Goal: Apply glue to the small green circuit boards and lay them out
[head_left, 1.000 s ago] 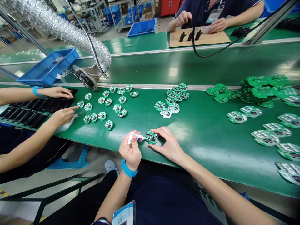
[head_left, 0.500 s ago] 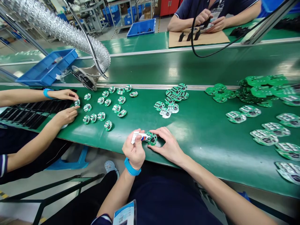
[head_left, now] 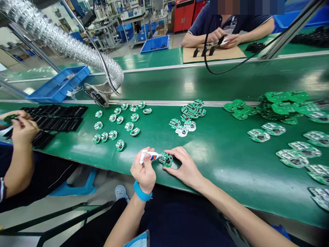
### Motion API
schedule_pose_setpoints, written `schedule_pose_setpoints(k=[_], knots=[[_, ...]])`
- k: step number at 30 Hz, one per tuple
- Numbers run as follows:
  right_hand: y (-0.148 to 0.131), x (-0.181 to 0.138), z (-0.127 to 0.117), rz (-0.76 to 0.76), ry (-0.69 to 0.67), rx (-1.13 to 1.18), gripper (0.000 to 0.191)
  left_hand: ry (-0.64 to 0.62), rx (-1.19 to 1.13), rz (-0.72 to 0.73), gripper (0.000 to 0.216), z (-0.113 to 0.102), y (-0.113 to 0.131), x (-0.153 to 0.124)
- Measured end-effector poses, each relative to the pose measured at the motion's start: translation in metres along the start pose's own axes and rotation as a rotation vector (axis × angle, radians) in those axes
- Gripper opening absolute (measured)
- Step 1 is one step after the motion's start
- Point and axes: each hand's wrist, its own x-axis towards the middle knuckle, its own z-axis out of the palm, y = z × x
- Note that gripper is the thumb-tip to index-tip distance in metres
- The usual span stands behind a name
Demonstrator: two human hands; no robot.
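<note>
A factory room with a long green bench (head_left: 226, 147).
Lots of little boards (head_left: 193, 108) and rows of black parts (head_left: 58, 116) lie on it. A fat silver pipe (head_left: 66, 41) hangs over it. Behind are blue bins (head_left: 154, 50), a red cupboard (head_left: 183, 20) and a worker (head_left: 197, 31).

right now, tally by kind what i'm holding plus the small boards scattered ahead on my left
Tube in the left hand: 1
Circuit board in the right hand: 1
Scattered boards on the left: 16
Total: 18
</note>
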Motion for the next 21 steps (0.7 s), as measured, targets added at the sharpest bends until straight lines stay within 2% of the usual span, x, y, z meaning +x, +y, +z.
schedule_pose_setpoints(k=[5,11,16,21], knots=[[0.001,0.001,0.001,0.022,-0.019,-0.024,0.053,-0.069,-0.051,0.063,0.023,0.005,0.008,-0.010],[-0.001,0.002,0.002,0.043,-0.029,-0.023,0.040,-0.145,-0.085,0.088,0.018,0.012,0.008,-0.021],[0.003,0.001,0.002,0.040,-0.038,0.005,0.042,-0.128,-0.039,0.121,0.019,0.012,0.000,-0.018],[0.002,0.003,0.004,0.053,-0.015,-0.021,0.054,-0.054,0.073,0.050,0.025,0.001,0.006,-0.016]])
